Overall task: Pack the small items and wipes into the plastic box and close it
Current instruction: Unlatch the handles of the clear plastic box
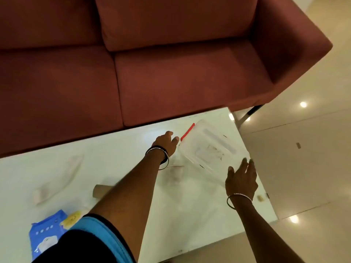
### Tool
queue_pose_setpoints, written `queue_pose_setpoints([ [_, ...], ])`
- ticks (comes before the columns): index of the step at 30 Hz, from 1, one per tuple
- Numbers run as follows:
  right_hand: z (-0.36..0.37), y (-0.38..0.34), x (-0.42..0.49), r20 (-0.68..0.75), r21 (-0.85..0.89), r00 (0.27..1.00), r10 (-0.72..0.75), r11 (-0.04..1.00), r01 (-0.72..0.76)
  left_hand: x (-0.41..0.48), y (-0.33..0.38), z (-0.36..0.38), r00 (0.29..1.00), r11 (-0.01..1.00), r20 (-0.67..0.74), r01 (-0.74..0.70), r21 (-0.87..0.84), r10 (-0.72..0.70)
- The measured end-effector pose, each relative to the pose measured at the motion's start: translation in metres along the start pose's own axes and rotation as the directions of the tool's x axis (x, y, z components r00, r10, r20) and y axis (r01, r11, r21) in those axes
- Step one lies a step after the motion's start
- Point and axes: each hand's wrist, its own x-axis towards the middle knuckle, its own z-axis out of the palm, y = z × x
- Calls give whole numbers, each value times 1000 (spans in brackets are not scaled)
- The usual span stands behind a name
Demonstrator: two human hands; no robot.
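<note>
A clear plastic box [210,149] with a red clip [187,131] on its left end lies on the white table [199,215] at the far right. My left hand [167,142] reaches to its left end, fingers apart, almost touching the red clip. My right hand [242,177] hovers open at the box's near right corner, holding nothing. A blue wipes pack [47,234] with a yellow label lies at the near left, partly hidden by my sleeve. A cardboard tube [100,190] lies under my left forearm. Pale small items [57,179] lie left of it, blurred.
A dark red sofa [152,73] stands right behind the table's far edge. The table's right edge drops to a glossy tiled floor [303,168]. A small pale object [175,172] with a thin band lies between my arms.
</note>
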Motion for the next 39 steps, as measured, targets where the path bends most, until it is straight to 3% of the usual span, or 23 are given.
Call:
queue_pose_setpoints([
  [3,11,6,6,32,229,986,166,959,-169,14,8,11,999,995,34,24,-102,-21],
  [8,18,16,26,63,345,949,309,885,-311,17,15,22,999,958,41,3,-286,9],
  [14,-4,25,29,35,527,914,404,770,-361,-5,6,20,990,845,138,75,-529,-2],
  [19,-29,36,-1,12,683,939,343,684,-258,-57,-21,21,992,744,116,49,-666,39],
  [25,-28,40,-67,104,760,966,236,608,-230,-133,-82,27,998,667,43,58,-743,-39],
  [31,7,38,-130,219,746,972,83,629,-221,-195,-161,33,977,728,-108,60,-683,-182],
  [39,61,5,-165,317,689,947,-59,700,-187,-216,-241,45,871,818,-321,145,-557,-373],
])
